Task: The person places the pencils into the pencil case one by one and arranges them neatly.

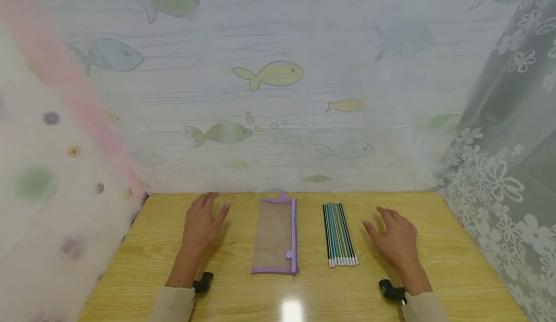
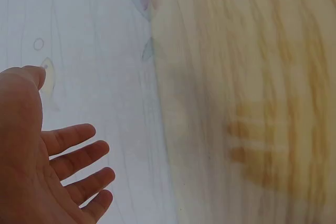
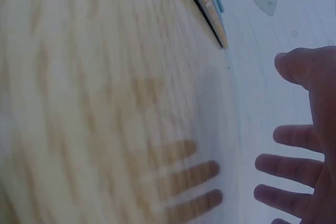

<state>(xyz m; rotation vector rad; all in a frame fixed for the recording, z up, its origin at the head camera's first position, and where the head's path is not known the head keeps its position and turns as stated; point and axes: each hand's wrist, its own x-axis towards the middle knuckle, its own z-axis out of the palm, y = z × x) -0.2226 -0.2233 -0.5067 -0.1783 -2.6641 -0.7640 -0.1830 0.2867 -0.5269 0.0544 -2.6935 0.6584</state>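
– Head view?
– One sheer pouch point(image 1: 275, 235) lay on the worktop point(image 1: 234, 288); pencils point(image 1: 340, 235) lay in a row to its right. The pouch looked light and limp, best taken by its zip edge point(image 1: 294, 230); the pencils stiff, apt to roll, best gathered mid-length.
– Left wrist?
– Left grip point(image 2: 29, 156) held nothing, fingers loosely parted.
– Right wrist?
– Right grip point(image 3: 325, 136) likewise empty, fingers apart; the pencils' ends showed nearby.
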